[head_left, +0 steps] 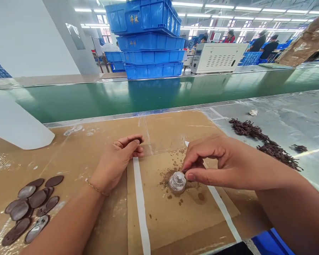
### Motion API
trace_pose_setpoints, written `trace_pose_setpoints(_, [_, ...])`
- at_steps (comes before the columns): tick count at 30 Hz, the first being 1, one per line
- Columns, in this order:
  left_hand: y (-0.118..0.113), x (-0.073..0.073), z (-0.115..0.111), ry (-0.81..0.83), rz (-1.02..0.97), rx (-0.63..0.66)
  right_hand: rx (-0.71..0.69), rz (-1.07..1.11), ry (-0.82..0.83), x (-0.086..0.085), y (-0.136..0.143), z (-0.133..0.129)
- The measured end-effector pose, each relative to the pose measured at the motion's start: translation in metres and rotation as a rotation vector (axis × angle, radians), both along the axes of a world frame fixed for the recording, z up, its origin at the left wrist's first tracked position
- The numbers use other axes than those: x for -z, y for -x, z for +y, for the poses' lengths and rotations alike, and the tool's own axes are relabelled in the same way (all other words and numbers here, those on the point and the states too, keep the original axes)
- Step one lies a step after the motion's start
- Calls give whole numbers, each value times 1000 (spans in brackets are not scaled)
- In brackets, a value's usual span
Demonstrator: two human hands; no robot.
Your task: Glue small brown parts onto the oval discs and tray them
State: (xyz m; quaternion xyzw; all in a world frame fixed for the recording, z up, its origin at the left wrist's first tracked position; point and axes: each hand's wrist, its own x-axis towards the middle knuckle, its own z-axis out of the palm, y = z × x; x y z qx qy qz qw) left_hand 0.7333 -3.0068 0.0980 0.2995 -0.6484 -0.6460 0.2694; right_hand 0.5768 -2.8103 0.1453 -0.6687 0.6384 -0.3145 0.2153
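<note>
- Brown discs (37,199) lie left of the left hand (122,152).
- Pot (177,182) stands at the right hand's (215,159) fingertips, likely for dipping; whether they grip anything, I cannot tell.
- Left hand pinches a dark disc (138,139); next probably calls for holding it steady.

Between our left hand (122,150) and our right hand (215,159) we have the pot (177,182) on the card (172,223), just left of our right fingertips. One tape strip (141,209) runs towards us from just below our left hand, which holds a piece (137,140). Left of that hand and nearer us, discs (37,199) overlap on the tabletop (316,113). Right of our right hand and farther off, strands (247,128) lie in clumps. Beyond both hands the belt (95,101) crosses sideways; behind it stand stacked crates (154,56), with the machine (219,58) to their right.
</note>
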Motion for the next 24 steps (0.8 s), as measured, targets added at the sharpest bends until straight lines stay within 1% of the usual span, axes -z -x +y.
trace_pose_setpoints(6, [-2,1,-5,65,-11,-75,60,-16,-40,7,-10,-6])
trace_pose_setpoints(11, [-2,1,-7,172,-75,-75,40,-24,-28,11,-12,-12])
trace_pose_setpoints(14, [-2,0,-6,157,-52,-63,41,-26,-38,12,-13,-14])
trace_pose_setpoints(16, [-2,-2,-4,128,-3,-71,52,-28,-55,13,-15,-14])
trace_pose_setpoints(18, [-4,-3,-3,137,12,-86,59,-32,-66,13,-16,-15])
trace_pose_setpoints(24, [-8,-4,-3,310,-43,-122,42,-32,-73,14,-18,-16])
